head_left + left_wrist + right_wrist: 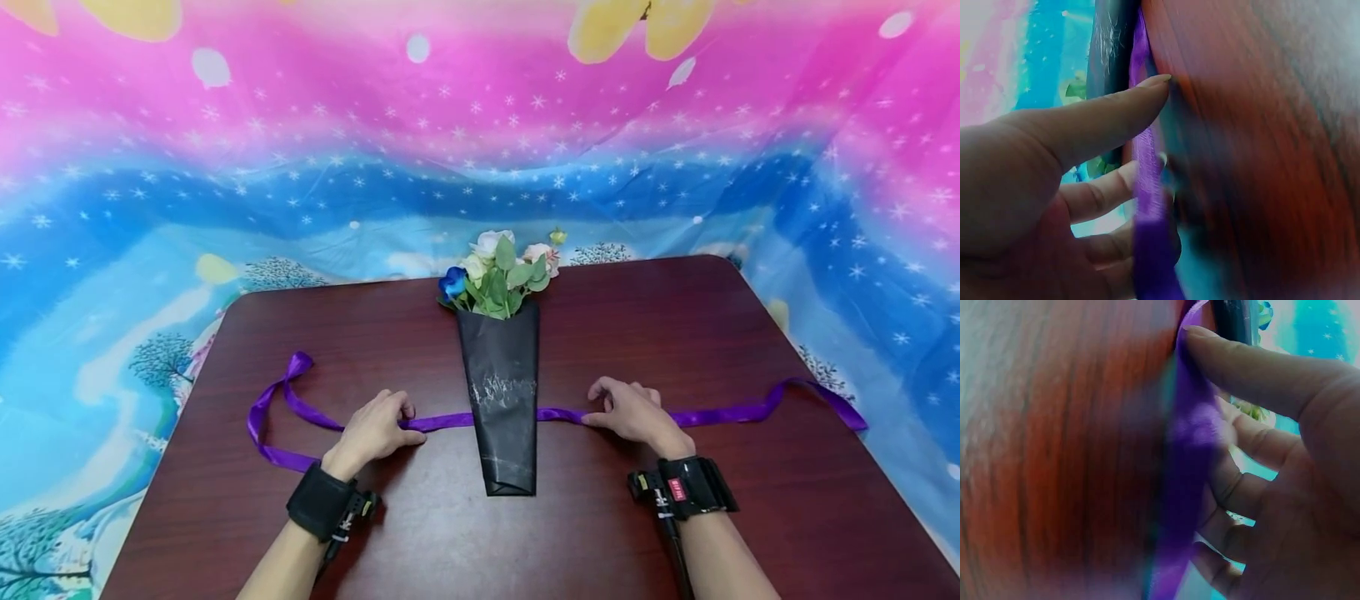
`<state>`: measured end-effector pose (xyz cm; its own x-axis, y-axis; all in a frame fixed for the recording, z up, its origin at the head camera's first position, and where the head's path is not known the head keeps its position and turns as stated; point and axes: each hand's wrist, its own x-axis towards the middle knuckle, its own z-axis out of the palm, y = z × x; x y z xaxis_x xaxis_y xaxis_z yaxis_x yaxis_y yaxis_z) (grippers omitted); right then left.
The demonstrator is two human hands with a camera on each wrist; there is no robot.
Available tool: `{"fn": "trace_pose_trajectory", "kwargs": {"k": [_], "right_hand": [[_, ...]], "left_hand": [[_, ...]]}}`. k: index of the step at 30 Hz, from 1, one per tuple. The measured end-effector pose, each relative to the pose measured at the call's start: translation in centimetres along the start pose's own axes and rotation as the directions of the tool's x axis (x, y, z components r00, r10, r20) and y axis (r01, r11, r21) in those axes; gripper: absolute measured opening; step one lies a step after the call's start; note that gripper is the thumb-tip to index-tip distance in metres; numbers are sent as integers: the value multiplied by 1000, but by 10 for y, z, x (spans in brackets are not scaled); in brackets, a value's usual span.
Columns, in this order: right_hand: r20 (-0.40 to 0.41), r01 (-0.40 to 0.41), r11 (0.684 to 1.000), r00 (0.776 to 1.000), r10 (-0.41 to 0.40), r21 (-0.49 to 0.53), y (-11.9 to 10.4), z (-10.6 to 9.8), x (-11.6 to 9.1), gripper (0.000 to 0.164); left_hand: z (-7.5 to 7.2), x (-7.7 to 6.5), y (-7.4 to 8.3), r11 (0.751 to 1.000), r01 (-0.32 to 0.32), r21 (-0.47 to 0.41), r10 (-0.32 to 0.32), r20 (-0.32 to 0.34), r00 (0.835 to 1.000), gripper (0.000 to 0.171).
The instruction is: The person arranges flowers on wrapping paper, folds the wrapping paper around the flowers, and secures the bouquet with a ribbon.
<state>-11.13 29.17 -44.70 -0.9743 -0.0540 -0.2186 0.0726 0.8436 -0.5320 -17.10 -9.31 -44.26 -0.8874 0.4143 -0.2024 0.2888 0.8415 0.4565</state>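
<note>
A bouquet with blue, white and pale pink flowers [491,267] stands out of a tapered black wrapper [501,367] lying on the table. A purple ribbon [442,422] runs crosswise beneath the wrapper, out to both sides. My left hand [375,427] loosely holds the ribbon left of the bouquet; in the left wrist view the ribbon [1147,162] passes between thumb and curled fingers. To the right of the wrapper, my right hand [632,410] holds the other side. Its thumb touches the ribbon [1194,437] in the right wrist view, with bent fingers behind, partly blurred.
The ribbon's left end bends back in a loop on the dark wooden table [585,533]. Its right end reaches the table's right edge. A printed pink and blue cloth [450,108] hangs behind and around the table. Both wrists wear black camera straps.
</note>
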Motion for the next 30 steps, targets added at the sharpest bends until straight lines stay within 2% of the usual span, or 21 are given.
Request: {"fn": "trace_pose_trajectory", "kwargs": {"k": [3,7,11,15,18,24,27,30], "right_hand": [[9,1,1000,1000,-1,-2,3,-1,0,17],[26,-6,1000,1000,7,-7,9,-4,2,22],[60,-37,998,998,34,48,13,-11,4,23],[83,-71,990,995,61,123,15,-17,9,26],[67,-88,986,995,79,145,17,-17,12,28],[14,-103,980,995,102,170,22,-15,17,29],[9,-97,976,995,97,194,26,-16,17,36],[30,-94,970,996,89,222,29,-19,16,44]], "left_hand": [[-1,2,-8,999,9,-36,-8,14,1000,28],[-4,5,-23,989,12,-150,-4,54,999,27],[-10,7,-35,946,28,-323,9,112,994,30],[-15,10,-39,897,89,-434,-35,131,991,33],[-15,13,-39,885,101,-454,-61,103,993,33],[-15,18,-42,896,89,-436,-86,26,996,34],[-19,17,-46,879,102,-465,-105,21,994,39],[-25,15,-50,839,122,-530,-129,24,991,44]]}}
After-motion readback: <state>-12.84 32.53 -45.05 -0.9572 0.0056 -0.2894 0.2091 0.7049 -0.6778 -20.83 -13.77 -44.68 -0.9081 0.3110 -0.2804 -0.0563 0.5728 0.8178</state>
